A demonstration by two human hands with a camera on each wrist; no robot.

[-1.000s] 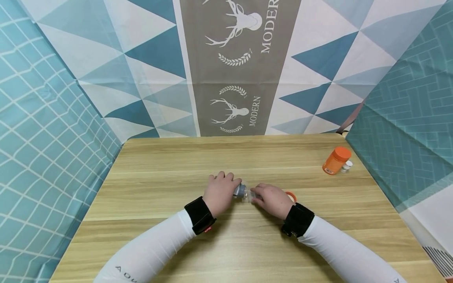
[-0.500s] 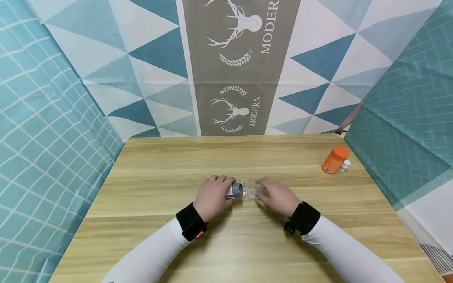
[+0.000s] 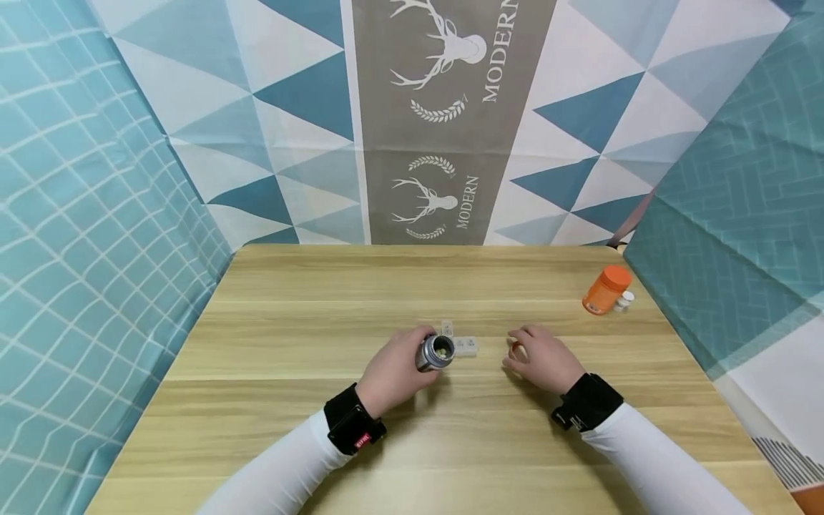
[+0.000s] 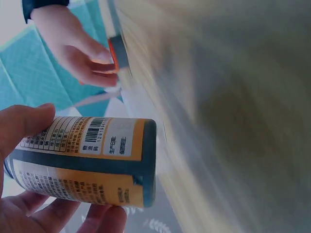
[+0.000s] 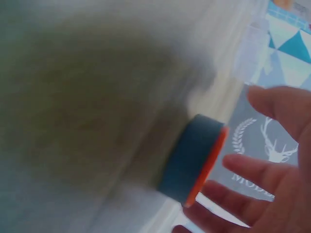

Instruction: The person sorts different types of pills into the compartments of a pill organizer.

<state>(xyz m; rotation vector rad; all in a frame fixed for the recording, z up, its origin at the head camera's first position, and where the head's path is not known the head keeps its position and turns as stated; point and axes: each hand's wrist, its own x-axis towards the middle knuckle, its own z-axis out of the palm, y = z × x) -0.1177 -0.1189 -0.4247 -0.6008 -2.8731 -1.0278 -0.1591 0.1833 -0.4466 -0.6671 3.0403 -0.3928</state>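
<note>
My left hand (image 3: 394, 368) grips a small dark pill bottle (image 3: 435, 352) with a printed label, plain in the left wrist view. Its uncapped mouth faces up toward the head camera, and pale pills show inside. Just right of the bottle lies a small translucent pill box (image 3: 466, 347) with a raised lid flap (image 3: 447, 328). My right hand (image 3: 546, 360) is around a dark bottle cap (image 5: 193, 159) with an orange rim, lying on the table. Its thumb stands apart from the cap; whether the other fingertips touch it I cannot tell.
An orange jar (image 3: 606, 290) with an orange lid stands at the table's right rear, beside a small white bottle (image 3: 624, 300). The wooden table (image 3: 335, 293) ends at a patterned cloth backdrop, with teal cloth at both sides.
The bottle in my left hand has turned from lying toward the pill box to more upright, mouth up. My right hand has left the pill box and moved right to the cap.
</note>
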